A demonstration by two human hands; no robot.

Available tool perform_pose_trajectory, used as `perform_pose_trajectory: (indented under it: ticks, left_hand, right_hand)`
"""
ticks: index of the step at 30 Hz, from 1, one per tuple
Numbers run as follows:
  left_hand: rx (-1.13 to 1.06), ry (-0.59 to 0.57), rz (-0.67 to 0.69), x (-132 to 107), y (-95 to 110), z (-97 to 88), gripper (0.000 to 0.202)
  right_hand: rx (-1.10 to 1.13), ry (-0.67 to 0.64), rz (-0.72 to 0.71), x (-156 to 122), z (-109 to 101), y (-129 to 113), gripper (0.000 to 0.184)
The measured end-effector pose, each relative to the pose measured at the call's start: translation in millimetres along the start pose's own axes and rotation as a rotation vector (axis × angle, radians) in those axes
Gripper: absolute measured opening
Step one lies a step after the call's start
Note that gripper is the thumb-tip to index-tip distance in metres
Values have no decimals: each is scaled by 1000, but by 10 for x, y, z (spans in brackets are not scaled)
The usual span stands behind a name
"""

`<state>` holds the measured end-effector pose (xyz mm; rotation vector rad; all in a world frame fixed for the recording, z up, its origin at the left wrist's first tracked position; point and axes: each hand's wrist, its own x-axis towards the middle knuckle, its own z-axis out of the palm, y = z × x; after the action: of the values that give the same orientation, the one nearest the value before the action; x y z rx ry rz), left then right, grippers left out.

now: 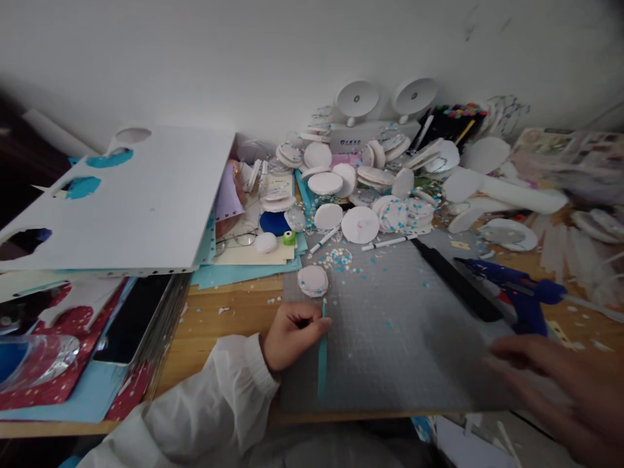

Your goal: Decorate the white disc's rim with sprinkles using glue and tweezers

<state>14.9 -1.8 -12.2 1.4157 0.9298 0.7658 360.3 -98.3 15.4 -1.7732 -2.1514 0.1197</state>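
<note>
My left hand (292,331) rests at the left edge of a grey cutting mat (400,325), fingers curled and pinching the top of a thin teal paper strip (322,357) that lies along the mat. A white sleeve covers that arm. A round pale pink disc (312,281) lies just above the hand. My right hand (565,383) is at the mat's lower right, blurred by motion, fingers stretched out and spread with nothing in them.
A blue glue gun (517,289) and a black ruler (455,279) lie on the mat's right side. Several white discs (361,224) pile up at the back with two pens (390,243). A white punched board (127,201) and stacked papers fill the left.
</note>
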Motion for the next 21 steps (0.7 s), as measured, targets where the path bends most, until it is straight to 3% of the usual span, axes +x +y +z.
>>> perform_pose_trajectory:
  ticks: [2, 6, 10, 14, 17, 21]
  left_hand:
    - [1, -1, -2, 3, 5, 1, 49]
    - [1, -1, -9, 11, 15, 1, 50]
    - [-9, 6, -12, 18, 38, 11, 49]
    - [-26, 22, -10, 20, 55, 27, 50]
    - [-41, 18, -6, 20, 51, 32, 49]
    - [-48, 41, -16, 29, 32, 48, 46]
  right_hand:
    - [14, -118, -175, 221, 21, -338, 13]
    - [-29, 19, -402, 654, 163, -775, 6]
    - [-24, 30, -600, 924, 412, -1071, 7]
    - [14, 126, -764, 1053, 659, -1294, 3]
    - [35, 220, -888, 1088, 750, -1380, 11]
    - [23, 190, -973, 1107, 762, -1425, 15]
